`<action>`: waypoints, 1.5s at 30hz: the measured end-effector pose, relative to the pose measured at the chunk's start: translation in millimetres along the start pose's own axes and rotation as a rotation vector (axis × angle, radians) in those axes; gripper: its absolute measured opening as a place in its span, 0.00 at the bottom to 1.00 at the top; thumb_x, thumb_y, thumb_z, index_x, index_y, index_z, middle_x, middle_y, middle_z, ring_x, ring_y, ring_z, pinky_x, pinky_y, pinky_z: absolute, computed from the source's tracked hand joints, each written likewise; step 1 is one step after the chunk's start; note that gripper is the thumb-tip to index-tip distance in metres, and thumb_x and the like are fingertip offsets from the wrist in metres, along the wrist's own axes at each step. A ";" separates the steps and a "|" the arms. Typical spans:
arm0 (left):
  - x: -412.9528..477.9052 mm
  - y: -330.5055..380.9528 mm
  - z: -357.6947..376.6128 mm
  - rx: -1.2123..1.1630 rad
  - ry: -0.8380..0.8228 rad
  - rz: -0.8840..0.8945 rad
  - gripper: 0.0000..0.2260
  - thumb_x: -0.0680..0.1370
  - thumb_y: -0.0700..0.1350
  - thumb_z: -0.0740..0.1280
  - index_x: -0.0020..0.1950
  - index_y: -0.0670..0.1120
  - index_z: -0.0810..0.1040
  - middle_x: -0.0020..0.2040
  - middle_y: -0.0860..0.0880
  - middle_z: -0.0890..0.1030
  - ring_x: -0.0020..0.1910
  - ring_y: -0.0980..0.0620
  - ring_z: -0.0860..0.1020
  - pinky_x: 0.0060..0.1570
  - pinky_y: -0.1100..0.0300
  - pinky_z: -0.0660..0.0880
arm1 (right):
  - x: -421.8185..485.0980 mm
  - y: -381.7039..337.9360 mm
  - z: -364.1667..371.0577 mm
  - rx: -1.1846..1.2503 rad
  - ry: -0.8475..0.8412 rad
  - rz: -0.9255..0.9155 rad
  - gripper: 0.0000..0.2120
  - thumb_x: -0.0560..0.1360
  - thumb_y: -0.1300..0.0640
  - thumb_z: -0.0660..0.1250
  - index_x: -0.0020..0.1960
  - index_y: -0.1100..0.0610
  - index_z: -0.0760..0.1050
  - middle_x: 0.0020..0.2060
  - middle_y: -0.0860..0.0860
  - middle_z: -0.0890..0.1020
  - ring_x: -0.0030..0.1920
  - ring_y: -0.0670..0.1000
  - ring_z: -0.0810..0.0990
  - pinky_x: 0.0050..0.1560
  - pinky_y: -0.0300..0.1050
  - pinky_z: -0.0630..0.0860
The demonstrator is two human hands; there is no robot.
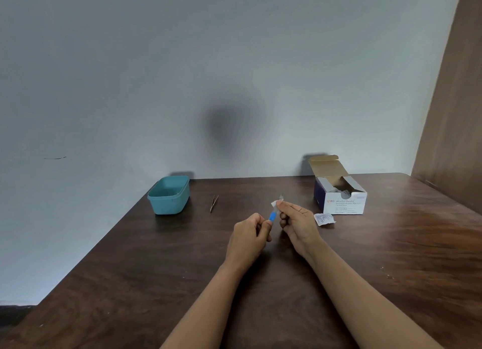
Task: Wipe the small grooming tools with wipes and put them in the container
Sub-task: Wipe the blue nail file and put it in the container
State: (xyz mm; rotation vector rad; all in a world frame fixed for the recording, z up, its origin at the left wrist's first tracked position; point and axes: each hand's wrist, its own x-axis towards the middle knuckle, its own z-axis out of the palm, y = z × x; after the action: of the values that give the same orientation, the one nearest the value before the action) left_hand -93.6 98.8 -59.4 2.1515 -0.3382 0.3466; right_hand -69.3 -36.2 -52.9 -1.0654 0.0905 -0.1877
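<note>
My left hand (250, 234) grips the blue handle of a small grooming tool (272, 215) that points up and away over the table's middle. My right hand (296, 219) pinches a white wipe (274, 204) around the tool's metal end, whose tip (281, 197) pokes out above the wipe. A pair of metal tweezers (214, 203) lies on the table to the left of my hands. Further left stands the teal plastic container (169, 195); something small shows at its inner right wall.
An open box of alcohol swabs (339, 196) stands at the back right of the dark wooden table (391, 257). A torn swab wrapper (324, 219) lies in front of it, close to my right hand. A grey wall runs behind, and a brown panel rises at the right.
</note>
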 end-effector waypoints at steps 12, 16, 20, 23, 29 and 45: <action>-0.8 -1.6 0.8 0.082 -0.055 0.058 0.09 0.78 0.52 0.64 0.40 0.50 0.75 0.32 0.56 0.81 0.30 0.60 0.76 0.40 0.52 0.79 | 2.9 -4.4 3.4 0.265 0.153 0.063 0.05 0.73 0.64 0.70 0.39 0.61 0.78 0.28 0.50 0.71 0.25 0.42 0.68 0.25 0.33 0.66; -1.9 -0.7 0.4 0.111 -0.072 0.069 0.09 0.79 0.51 0.63 0.41 0.50 0.75 0.32 0.56 0.81 0.30 0.60 0.75 0.40 0.53 0.79 | 5.8 -5.6 0.0 0.269 0.132 0.078 0.03 0.73 0.62 0.70 0.41 0.60 0.78 0.29 0.49 0.71 0.28 0.42 0.68 0.26 0.33 0.65; -1.5 -2.2 1.3 0.122 -0.067 0.071 0.09 0.78 0.52 0.63 0.41 0.50 0.75 0.33 0.55 0.81 0.30 0.60 0.76 0.40 0.52 0.79 | 6.7 -5.0 1.2 0.191 0.119 0.056 0.05 0.72 0.62 0.72 0.38 0.60 0.78 0.29 0.49 0.70 0.27 0.43 0.67 0.25 0.33 0.65; -1.5 -2.4 1.5 0.125 -0.050 0.058 0.09 0.78 0.52 0.63 0.41 0.50 0.75 0.33 0.55 0.81 0.30 0.59 0.76 0.39 0.51 0.79 | 6.7 -3.7 2.0 0.165 0.124 0.030 0.08 0.72 0.62 0.72 0.35 0.59 0.76 0.29 0.50 0.70 0.27 0.43 0.66 0.25 0.33 0.65; -1.2 -3.7 0.7 0.113 -0.015 0.028 0.09 0.78 0.51 0.63 0.40 0.50 0.76 0.32 0.54 0.80 0.31 0.57 0.78 0.40 0.51 0.80 | 7.7 -1.3 0.3 0.116 0.089 -0.014 0.07 0.75 0.65 0.67 0.38 0.61 0.79 0.29 0.51 0.69 0.29 0.44 0.66 0.26 0.33 0.65; -2.3 0.0 -1.4 0.081 -0.038 0.008 0.10 0.79 0.51 0.63 0.39 0.51 0.76 0.32 0.55 0.81 0.31 0.60 0.78 0.41 0.55 0.80 | 6.0 -5.9 -0.3 0.157 0.063 0.045 0.05 0.73 0.62 0.70 0.39 0.60 0.79 0.28 0.49 0.73 0.28 0.43 0.68 0.28 0.33 0.66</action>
State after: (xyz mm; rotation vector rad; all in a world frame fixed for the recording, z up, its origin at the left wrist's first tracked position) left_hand -95.8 100.2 -59.4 2.2387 -0.3598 0.3289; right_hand -64.1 -40.5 -47.8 -0.9006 0.1540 -0.1850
